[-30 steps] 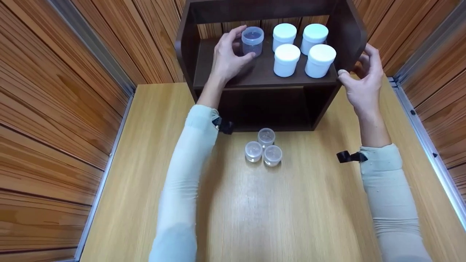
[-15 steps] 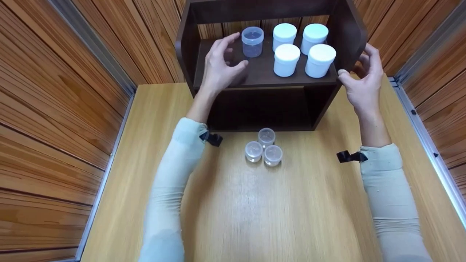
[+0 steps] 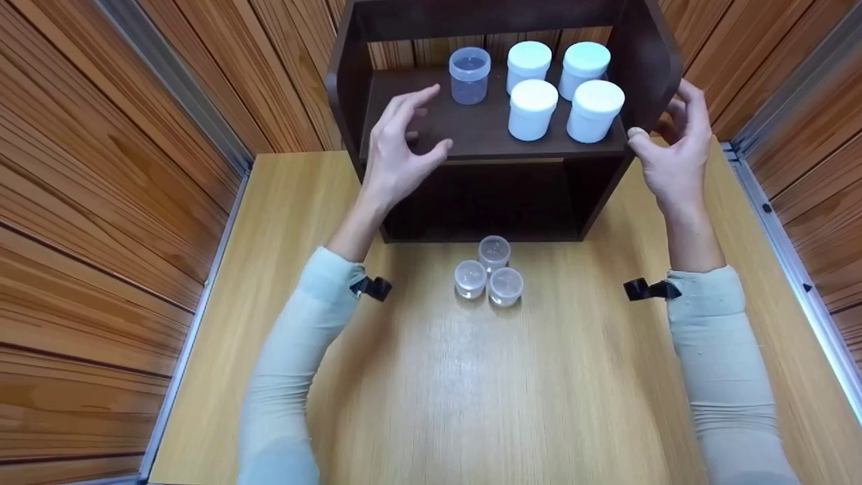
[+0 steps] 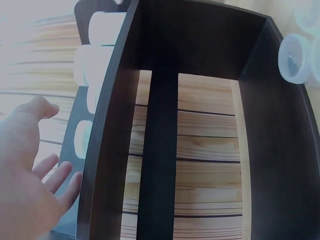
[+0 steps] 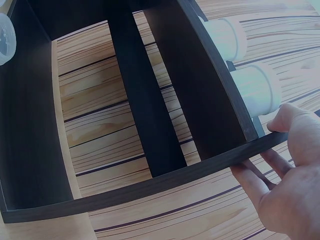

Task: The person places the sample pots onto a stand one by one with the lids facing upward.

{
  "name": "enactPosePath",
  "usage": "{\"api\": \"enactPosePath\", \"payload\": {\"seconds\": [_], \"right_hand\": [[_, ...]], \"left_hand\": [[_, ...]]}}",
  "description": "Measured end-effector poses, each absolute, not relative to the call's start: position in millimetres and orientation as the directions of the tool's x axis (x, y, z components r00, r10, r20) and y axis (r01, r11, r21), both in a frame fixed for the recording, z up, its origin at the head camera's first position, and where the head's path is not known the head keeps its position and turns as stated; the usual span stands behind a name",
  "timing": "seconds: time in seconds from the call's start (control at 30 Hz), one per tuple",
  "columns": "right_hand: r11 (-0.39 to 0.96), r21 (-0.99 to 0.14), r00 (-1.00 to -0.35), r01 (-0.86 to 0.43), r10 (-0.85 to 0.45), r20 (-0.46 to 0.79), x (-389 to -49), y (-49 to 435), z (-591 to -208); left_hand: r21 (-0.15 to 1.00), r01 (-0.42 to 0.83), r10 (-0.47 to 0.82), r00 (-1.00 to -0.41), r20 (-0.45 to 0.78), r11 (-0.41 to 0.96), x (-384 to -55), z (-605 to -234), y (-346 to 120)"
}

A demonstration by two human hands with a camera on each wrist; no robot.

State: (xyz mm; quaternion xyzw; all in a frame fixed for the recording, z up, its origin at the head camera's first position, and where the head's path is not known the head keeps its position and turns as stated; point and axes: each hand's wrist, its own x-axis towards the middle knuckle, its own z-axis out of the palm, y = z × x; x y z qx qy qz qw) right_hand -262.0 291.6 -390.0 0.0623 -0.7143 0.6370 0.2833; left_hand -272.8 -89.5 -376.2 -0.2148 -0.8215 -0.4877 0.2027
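A dark brown two-tier shelf [image 3: 471, 128] stands at the back. On its upper board sit a translucent bluish jar [image 3: 469, 79] without a white lid and several white lidded jars [image 3: 532, 111] to its right. My left hand [image 3: 397, 145] hovers over the board's front left, thumb and fingers spread with nothing between them, apart from the translucent jar. In the left wrist view the same hand [image 4: 25, 165] is beside the upper board. My right hand [image 3: 677, 151] grips the shelf's right side panel [image 5: 260, 145], thumb on the inner side and fingers outside.
Three small clear cups with lids [image 3: 495, 269] stand together on the wooden table [image 3: 465, 391], just in front of the shelf. Its lower compartment [image 3: 481, 202] faces forward. Wood-plank walls [image 3: 94, 222] with metal edging close in both sides.
My left hand has let go of the translucent jar and drawn back toward the front left. That jar stays on the upper board. The right hand holds its place on the side panel.
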Motion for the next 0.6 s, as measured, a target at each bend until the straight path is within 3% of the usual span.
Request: {"api": "enactPosePath", "payload": {"seconds": [0.17, 0.4, 0.6], "right_hand": [[0.188, -0.877, -0.834, -0.443, 0.273, 0.48, -261, 291, -390], [0.19, -0.873, -0.83, -0.45, 0.271, 0.487, -263, 293, -391], [0.194, -0.876, -0.835, -0.442, 0.268, 0.481, -262, 292, -391]], "left_hand": [[0.666, 0.625, 0.225, -0.776, 0.59, 0.408, -258, -388, -92], [0.571, 0.753, 0.346, -0.658, 0.669, 0.327, -242, -404, -101], [0.566, 0.76, 0.434, -0.648, 0.626, 0.319, -233, -419, -112]]}}
